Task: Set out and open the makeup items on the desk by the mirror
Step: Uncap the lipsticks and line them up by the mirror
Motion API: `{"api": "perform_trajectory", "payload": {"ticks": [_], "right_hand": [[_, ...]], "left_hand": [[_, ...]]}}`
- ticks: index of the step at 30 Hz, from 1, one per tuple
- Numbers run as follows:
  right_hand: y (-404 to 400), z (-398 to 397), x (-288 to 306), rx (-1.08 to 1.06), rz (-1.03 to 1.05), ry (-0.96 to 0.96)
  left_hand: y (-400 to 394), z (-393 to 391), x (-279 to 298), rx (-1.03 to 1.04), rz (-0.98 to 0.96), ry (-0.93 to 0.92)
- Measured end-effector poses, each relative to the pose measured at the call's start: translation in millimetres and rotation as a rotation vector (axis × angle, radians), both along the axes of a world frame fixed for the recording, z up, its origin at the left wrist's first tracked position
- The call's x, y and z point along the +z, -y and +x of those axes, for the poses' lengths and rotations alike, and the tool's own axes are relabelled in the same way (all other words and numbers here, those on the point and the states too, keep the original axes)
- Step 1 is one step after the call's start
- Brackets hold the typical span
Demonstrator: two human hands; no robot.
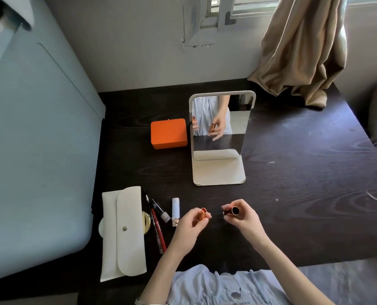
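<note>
Dark wood-grain desk, seen from above.

Left hand: fingers curled round a rose-gold lipstick tube, held upright above the desk near its front edge, open end up.

Right hand: fingertips pinch a dark lipstick cap, its round opening turned toward the camera. Cap and tube are apart, with bare desk showing between them.

Standing mirror: white frame on a flat white base, upright at mid-desk, facing the person; it reflects both hands and a pale blue garment.

Orange box: lid closed, just left of the mirror and touching or nearly touching its frame.

White pouch: flap closed by a snap button, lying at the front left of the desk.

Gold round compact: partly under the pouch's right edge; whether it is open cannot be told.

Red pencil and a thin black pencil: side by side just right of the pouch.

Small black-capped tube: lying beside the pencils; label too blurred to read.

Pale blue lipstick: capped, lying between that tube and the left hand.

Beige curtain: bunched, its hem resting on the far right corner of the desk.
</note>
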State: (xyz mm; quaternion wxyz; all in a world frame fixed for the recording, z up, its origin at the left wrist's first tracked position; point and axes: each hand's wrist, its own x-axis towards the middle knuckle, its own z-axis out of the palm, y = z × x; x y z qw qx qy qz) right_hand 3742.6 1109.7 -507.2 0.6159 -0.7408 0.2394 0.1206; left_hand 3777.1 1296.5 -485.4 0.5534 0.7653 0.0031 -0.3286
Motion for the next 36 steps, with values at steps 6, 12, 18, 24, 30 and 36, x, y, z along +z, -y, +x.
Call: {"api": "perform_trajectory", "payload": {"ticks": [6,12,18,24,30,36], "right_hand": [[-1,4,-3,0.090,-0.236,0.004],[13,7,8,0.034,-0.491,0.007],[68,43,19,-0.454,-0.415,0.064],[109,121,4,-0.276,-0.591,0.011],[117,157,-2,-0.315,-0.661,-0.077],[165,148,-4,-0.601,-0.626,-0.172]], "left_hand": [[-1,1,1,0.026,-0.007,0.112],[1,1,0,0.064,-0.007,0.084],[2,0,-2,0.101,-0.001,0.057],[-1,9,0,0.073,0.037,0.053],[-2,23,5,0.129,0.054,0.077],[1,33,0,0.138,0.058,0.076]]}}
